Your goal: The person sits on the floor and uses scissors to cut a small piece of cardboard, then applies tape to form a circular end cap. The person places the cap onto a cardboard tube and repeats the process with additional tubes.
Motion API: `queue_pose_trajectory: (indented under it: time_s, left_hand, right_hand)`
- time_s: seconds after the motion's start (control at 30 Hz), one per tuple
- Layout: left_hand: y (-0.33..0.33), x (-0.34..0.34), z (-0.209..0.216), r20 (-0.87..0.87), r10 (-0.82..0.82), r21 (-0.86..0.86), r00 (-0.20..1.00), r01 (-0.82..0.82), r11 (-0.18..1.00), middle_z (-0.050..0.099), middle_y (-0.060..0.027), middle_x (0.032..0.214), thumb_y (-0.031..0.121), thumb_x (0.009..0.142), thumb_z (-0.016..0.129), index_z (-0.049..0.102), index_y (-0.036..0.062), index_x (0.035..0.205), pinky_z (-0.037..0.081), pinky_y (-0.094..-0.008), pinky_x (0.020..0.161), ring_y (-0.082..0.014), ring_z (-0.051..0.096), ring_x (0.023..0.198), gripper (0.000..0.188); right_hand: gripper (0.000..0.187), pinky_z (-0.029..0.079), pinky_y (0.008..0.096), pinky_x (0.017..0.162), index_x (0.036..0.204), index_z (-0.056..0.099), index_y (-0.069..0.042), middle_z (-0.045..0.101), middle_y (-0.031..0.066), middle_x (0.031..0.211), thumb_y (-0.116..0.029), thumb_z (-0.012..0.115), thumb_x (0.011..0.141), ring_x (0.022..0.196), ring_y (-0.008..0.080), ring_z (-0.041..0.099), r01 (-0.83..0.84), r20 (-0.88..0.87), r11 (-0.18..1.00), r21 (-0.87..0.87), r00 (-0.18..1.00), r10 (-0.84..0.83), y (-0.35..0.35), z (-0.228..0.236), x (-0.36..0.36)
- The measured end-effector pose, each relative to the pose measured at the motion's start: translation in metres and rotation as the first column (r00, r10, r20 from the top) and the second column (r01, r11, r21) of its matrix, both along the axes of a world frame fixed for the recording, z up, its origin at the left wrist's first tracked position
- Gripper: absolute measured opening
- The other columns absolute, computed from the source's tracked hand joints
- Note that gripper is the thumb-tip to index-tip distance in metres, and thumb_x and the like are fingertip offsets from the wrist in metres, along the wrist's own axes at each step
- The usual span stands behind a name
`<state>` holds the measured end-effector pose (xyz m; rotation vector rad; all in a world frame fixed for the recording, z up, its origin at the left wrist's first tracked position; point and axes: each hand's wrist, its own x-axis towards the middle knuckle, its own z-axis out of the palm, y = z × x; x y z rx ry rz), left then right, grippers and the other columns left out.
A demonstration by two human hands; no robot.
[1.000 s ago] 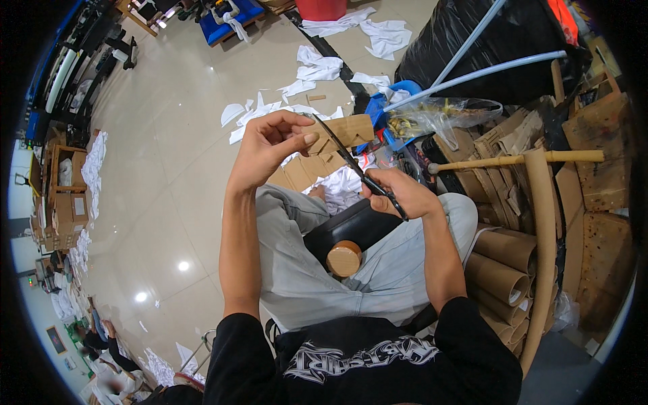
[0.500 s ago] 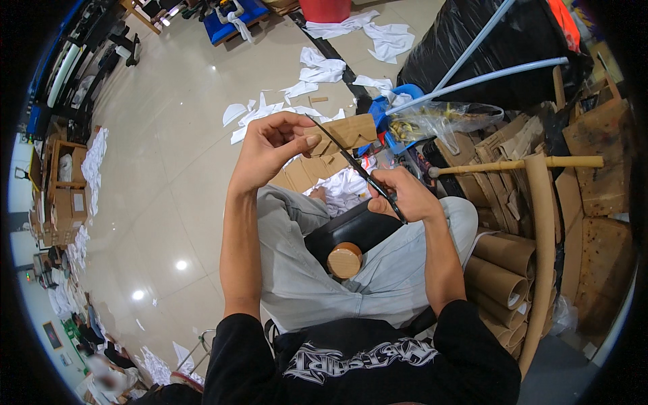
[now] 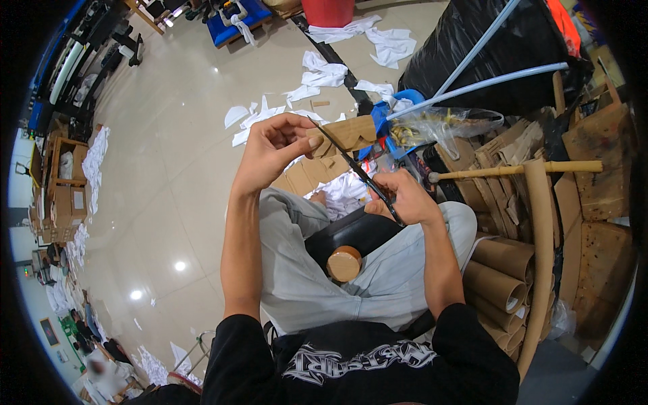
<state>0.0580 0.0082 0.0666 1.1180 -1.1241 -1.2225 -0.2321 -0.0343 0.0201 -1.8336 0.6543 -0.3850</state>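
My left hand is raised over my lap, thumb and fingertips pinching the left end of a brown cardboard piece with an uneven lower edge. My right hand is closed around a long, thin black blade-like tool. It slants up and left across the cardboard, and its narrow tip comes close to my left fingertips. Whether it has one blade or two cannot be made out. Below my hands, a black padded cylinder with a round wooden end lies between my legs.
White cloth scraps and cardboard lie on the floor ahead. To the right are a blue basin, a black plastic bag, brown cardboard tubes and a bamboo stick. A red bucket stands at the far side.
Both hands keep their grips on the cardboard and the black tool, almost in the same place. The view has shifted very slightly.
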Motion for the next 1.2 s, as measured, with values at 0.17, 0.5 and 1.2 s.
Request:
queue_pose_trajectory:
  time_s: [0.17,0.5,1.2]
  left_hand:
    - [-0.001,-0.002,0.001,0.041,0.024,0.007,0.999,-0.025,1.0,0.073,-0.0095,0.095,0.004,0.087,0.079,0.07,-0.0036,0.107,0.055,-0.0302,0.074,-0.0142,0.067,0.082,0.023]
    - [-0.006,-0.007,-0.006,-0.115,0.234,-0.113,0.965,-0.247,0.962,0.072,-0.0108,0.094,0.004,0.091,0.076,0.066,-0.0033,0.111,0.059,-0.0315,0.078,-0.0151,0.07,0.082,0.024]
    - [-0.009,-0.078,-0.018,0.042,0.349,-0.199,0.936,-0.334,0.921,0.072,-0.0112,0.095,0.004,0.094,0.073,0.062,-0.0037,0.113,0.054,-0.0259,0.078,-0.0141,0.07,0.086,0.023]
  right_hand:
    - [0.056,0.032,0.0337,0.052,0.074,0.057,0.0,0.043,0.0019,0.058,-0.047,0.084,0.083,0.059,0.0114,0.039,0.026,0.026,1.0,0.001,0.999,-0.026,0.001,-0.004,0.001]
    - [0.042,0.05,0.038,0.083,0.114,0.055,0.001,0.062,0.0165,0.099,-0.034,0.07,0.098,0.089,0.0278,0.062,-0.077,0.244,0.988,0.136,0.969,0.042,0.001,-0.029,0.005]
    - [0.07,0.046,0.0284,0.072,0.11,0.056,-0.004,0.061,0.0044,0.086,-0.072,0.053,0.094,0.082,0.0125,0.058,0.188,0.376,0.971,0.149,0.898,-0.231,0.01,-0.024,0.015]
